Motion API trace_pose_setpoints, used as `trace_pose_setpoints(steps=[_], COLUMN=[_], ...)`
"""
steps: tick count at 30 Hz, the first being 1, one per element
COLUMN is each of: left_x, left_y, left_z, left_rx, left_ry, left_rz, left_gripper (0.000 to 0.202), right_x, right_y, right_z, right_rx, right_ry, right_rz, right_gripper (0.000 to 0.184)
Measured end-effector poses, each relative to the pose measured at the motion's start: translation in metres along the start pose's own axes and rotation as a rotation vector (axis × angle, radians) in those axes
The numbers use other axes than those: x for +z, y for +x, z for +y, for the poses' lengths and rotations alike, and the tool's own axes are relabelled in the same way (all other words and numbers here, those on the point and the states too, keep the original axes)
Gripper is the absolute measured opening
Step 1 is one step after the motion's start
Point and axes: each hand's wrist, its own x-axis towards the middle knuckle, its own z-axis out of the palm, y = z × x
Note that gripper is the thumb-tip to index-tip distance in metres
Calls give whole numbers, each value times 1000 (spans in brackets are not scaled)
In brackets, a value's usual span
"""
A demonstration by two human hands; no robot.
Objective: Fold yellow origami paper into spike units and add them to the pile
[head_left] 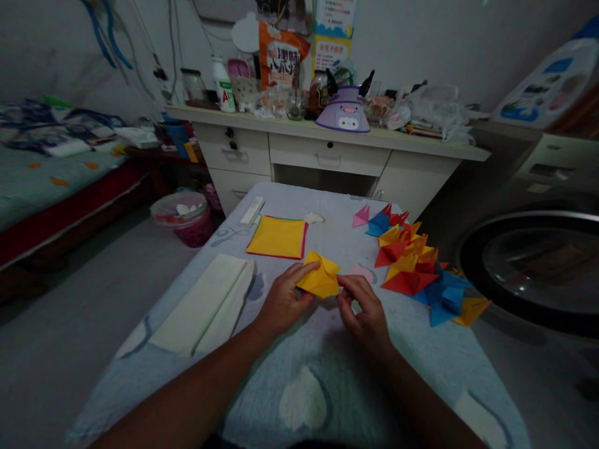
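Observation:
A partly folded sheet of yellow origami paper (320, 276) is held up over the cloth-covered table. My left hand (286, 298) pinches its left side, with the thumb below and fingers on top. At the right corner of the paper, the fingertips of my right hand (364, 308) are pressed together on its edge. Just beyond lies a stack of square coloured paper (277, 237), yellow on top with red and green edges showing. To the right sits a group of folded paper pieces (412, 259) in red, yellow, blue and pink.
A folded pale cloth or paper (201, 304) lies on the left of the table (304, 399). Near the far left edge is a small white box (251, 212). A cluttered desk (299, 131) stands behind, a washing machine (538, 249) right, a waste bin (187, 218) left.

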Motion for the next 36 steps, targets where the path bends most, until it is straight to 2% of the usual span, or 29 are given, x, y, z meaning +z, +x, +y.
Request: trace_pose_setpoints(steps=[14, 21, 25, 30, 36], left_x=[0, 0, 1, 0, -1], left_y=[0, -1, -1, -1, -2], left_z=[6, 5, 5, 8, 11], left_rx=[1, 18, 15, 19, 29], left_ry=[-6, -19, -20, -26, -13], left_rz=[-22, -34, -34, -45, -53], left_gripper=[55, 56, 55, 59, 60], right_x=[0, 0, 0, 1, 1], right_y=[1, 1, 1, 2, 1], right_z=[-1, -1, 0, 0, 0], right_rx=[-94, -57, -85, -128, -103], right_ry=[-58, -68, -79, -79, -35], right_rz=[22, 39, 23, 44, 34], right_gripper=[42, 41, 35, 37, 33])
